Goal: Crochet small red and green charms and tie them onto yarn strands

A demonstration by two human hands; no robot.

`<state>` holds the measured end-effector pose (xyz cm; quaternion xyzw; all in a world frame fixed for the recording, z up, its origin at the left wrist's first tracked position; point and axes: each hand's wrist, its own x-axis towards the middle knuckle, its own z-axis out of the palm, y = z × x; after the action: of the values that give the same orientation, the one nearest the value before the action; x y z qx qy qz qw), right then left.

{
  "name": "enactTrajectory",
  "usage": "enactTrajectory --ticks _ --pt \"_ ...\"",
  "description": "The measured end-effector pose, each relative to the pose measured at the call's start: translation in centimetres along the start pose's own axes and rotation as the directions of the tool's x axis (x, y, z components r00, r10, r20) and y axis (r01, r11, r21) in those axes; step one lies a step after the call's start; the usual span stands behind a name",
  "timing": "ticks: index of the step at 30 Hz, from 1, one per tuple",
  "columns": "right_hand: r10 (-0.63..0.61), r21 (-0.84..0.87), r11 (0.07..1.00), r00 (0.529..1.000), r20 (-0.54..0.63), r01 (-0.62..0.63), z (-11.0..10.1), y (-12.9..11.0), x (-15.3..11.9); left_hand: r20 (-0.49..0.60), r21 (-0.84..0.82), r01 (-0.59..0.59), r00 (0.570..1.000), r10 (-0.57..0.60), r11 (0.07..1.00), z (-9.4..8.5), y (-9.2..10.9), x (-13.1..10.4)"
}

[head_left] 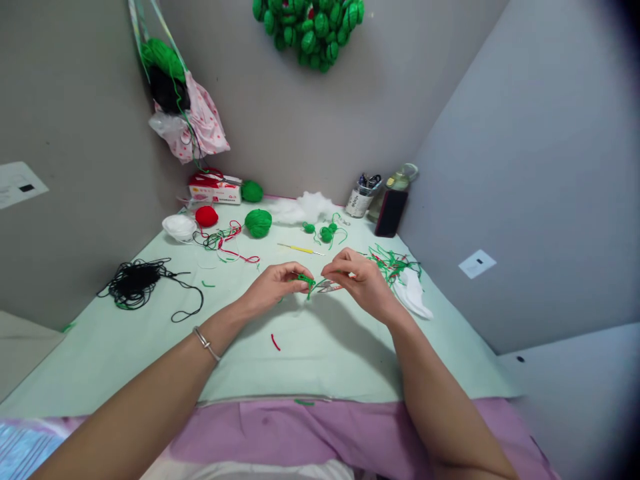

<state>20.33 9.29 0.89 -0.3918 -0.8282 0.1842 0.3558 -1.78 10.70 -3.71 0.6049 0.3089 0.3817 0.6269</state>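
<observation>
Near the middle of the table, my left hand (pixel 280 285) pinches a small green crocheted piece (pixel 306 280) between thumb and fingers. A thin strand of green yarn (pixel 317 285) runs from that piece toward my right hand (pixel 357 277). The right thumb and forefinger are pressed together at the strand's end; whether a needle is also there is too small to tell. Behind the right fingers lies a pair of small snips (pixel 327 287), partly hidden by the hand. A yellow-handled crochet hook (pixel 301 249) lies just beyond both hands.
Tangled black yarn (pixel 135 283) lies at left. Green yarn balls (pixel 258 223), a red ball (pixel 207 215) and white stuffing (pixel 305 208) sit at the back. Yarn scraps (pixel 393 263), a white cloth-like piece (pixel 413 293), a phone (pixel 391 213) and a pen cup (pixel 359 200) are at right.
</observation>
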Motion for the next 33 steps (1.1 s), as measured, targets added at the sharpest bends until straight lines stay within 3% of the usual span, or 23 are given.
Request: enactTrajectory --ticks 9,33 --pt "-0.033 -0.138 0.99 0.998 0.052 0.04 0.29 0.12 0.0 -0.002 0.009 0.008 1.0 -0.008 1.0 0.27 0.5 -0.17" --pt "-0.052 -0.145 0.987 0.994 0.094 0.066 0.3 -0.23 0.08 0.009 0.016 0.022 1.0 -0.022 1.0 0.33 0.42 -0.21"
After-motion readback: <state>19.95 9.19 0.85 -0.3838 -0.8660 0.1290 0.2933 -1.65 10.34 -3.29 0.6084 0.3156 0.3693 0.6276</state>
